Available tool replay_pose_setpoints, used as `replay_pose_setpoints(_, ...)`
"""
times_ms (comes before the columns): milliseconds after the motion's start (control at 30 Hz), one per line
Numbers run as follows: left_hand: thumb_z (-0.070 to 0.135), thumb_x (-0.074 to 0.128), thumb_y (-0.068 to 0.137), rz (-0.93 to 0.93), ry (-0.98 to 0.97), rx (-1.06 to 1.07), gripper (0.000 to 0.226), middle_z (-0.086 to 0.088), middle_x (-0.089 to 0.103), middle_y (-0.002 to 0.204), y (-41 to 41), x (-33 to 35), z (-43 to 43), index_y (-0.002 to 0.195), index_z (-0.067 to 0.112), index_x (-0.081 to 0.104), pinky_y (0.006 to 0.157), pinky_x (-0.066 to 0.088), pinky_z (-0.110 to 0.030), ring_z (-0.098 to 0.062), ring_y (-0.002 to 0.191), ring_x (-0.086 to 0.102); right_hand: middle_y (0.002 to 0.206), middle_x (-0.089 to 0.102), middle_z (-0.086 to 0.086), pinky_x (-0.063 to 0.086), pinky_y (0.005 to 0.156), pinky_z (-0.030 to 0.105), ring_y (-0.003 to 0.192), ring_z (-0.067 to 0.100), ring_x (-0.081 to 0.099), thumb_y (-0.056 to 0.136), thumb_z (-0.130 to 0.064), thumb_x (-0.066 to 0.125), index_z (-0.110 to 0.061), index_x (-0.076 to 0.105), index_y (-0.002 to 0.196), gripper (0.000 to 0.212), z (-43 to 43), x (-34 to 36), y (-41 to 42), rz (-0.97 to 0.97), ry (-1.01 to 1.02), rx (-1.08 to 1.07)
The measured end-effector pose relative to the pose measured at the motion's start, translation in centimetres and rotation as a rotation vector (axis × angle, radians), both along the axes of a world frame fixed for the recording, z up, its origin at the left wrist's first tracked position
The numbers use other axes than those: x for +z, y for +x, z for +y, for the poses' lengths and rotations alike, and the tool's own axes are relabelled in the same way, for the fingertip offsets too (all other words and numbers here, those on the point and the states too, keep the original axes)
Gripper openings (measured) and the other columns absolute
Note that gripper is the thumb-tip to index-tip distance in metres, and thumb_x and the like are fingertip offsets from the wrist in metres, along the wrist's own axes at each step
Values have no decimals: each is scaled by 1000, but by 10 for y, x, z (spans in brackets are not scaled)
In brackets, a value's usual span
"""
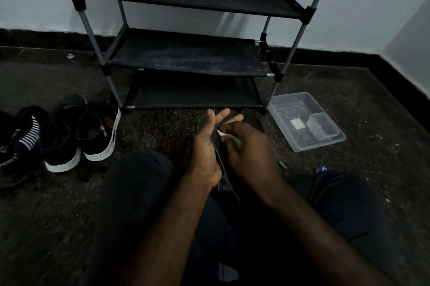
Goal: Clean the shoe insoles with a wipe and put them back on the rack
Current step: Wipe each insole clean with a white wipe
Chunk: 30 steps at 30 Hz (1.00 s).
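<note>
- Shoes (100,127) stand left of the rack (186,53), with open floor (151,132) before its front edge.
- In front of the rack, the left hand (207,148) keeps its grip around the insole (227,178).
- The right hand (249,148) has a narrow grip pinching a white wipe (229,138) against the insole.
- A clear container (307,143) sits to the right of the rack.

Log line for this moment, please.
step: wiping insole | left hand: holds insole | right hand: pinches wipe against insole | rack: insole not yet returned

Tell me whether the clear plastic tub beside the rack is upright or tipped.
Upright: the clear tub sits flat on the floor, open top up, a small white square lying inside.
</note>
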<state>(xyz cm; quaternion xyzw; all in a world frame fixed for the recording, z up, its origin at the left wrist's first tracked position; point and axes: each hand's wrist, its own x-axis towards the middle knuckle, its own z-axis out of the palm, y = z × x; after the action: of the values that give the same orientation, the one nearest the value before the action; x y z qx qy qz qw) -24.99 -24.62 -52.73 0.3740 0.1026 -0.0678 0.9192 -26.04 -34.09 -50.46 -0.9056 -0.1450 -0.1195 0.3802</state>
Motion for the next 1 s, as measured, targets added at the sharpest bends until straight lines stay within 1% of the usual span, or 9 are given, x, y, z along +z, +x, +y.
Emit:
replay_pose_setpoints(200, 57, 26, 100, 30, -1, 6, 64, -20, 70, 112, 0, 1, 7, 134, 9, 52, 89, 53, -40, -27, 101, 69, 107, 69, 0, 53, 81, 32, 96, 13, 64, 90, -13, 59, -18, 72, 107, 23, 0, 4, -4, -30, -89, 235)
replay_pose_setpoints(267, 60, 22, 99, 27, -10, -1, 69, -20, 69, 114, 1, 2, 6, 134, 8, 51, 92, 51, -41, -30, 107, 67, 107, 68, -2, 54, 81, 39, 95, 15, 64, 89, -13, 59, -21, 72, 106, 23, -6, 4, 5, -32, -140, 135)
replay_pose_setpoints(333, 63, 21, 98, 33, -7, -15, 73, -20, 68, 117, 0, 2, 4, 135, 8, 51, 94, 50, -41, -32, 112, 65, 106, 68, -2, 53, 82, 40, 95, 15, 64, 88, -11, 59, -21, 72, 105, 23, -7, 7, 6, -24, -133, 96)
replay_pose_setpoints(400, 65, 19, 97, 29, -6, -19, 75, -20, 69, 113, 0, 1, 5, 134, 8, 51, 93, 51, -40, -29, 107, 67, 107, 69, -1, 53, 83, 32, 95, 11, 63, 89, -10, 60, -19, 72, 106, 22, -3, 11, -4, -16, -91, 210)
replay_pose_setpoints(467, 67, 16, 96, 18, -15, -14, 78, -20, 70, 111, 0, 0, 8, 133, 9, 52, 92, 52, -40, -27, 103, 69, 108, 68, 0, 53, 81, 32, 96, 12, 63, 90, -14, 60, -18, 71, 108, 21, 0, 12, -12, -23, -108, 284)
replay_pose_setpoints(600, 69, 15, 94, 22, 35, -26, 81, -19, 66, 123, 0, 0, 2, 131, 11, 55, 108, 41, -48, -31, 116, 63, 99, 65, 3, 53, 74, 42, 87, 22, 62, 92, -26, 50, -22, 70, 104, 24, -1, 11, 11, -26, -242, 0)
replay_pose_setpoints(767, 70, 8, 94, 32, -14, -33, 84, -20, 66, 122, 2, -4, 7, 134, 12, 53, 106, 42, -46, -30, 117, 62, 104, 67, 4, 53, 71, 41, 91, 21, 63, 92, -23, 50, -17, 71, 103, 24, 15, 15, -1, -32, -178, 249)
replay_pose_setpoints(900, 69, 12, 94, 31, 35, -13, 82, -16, 65, 126, 2, -2, 2, 129, 12, 59, 111, 38, -47, -29, 119, 61, 100, 66, 1, 52, 75, 40, 89, 22, 63, 92, -23, 52, -23, 71, 102, 21, 0, 14, 18, -36, -279, -14)
replay_pose_setpoints(1000, 68, 9, 95, 35, 4, -11, 83, -17, 66, 124, 3, -2, 4, 133, 11, 54, 107, 41, -45, -28, 117, 62, 103, 67, 2, 52, 76, 38, 93, 21, 63, 90, -22, 52, -22, 72, 103, 24, 9, 13, 10, -17, -210, 122)
